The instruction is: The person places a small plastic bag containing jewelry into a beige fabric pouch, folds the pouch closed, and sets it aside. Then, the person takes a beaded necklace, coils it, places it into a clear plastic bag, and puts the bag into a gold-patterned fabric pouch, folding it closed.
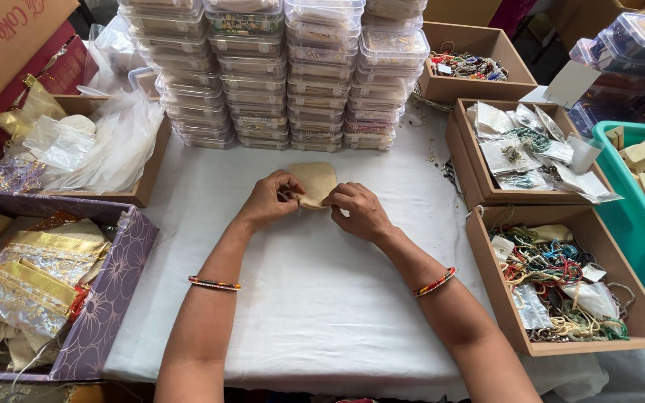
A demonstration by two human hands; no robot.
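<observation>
Head view: our left hand (268,200) and right hand (360,210) pinch a beige cloth pouch (313,181), fingers closed on its mouth, above the white table (322,298).

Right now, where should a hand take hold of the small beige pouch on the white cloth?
Probably at the near, open edge of the beige pouch, coming from either side: both the left hand and right hand pinch there, and the rounded far end lies flat on the white cloth.
</observation>
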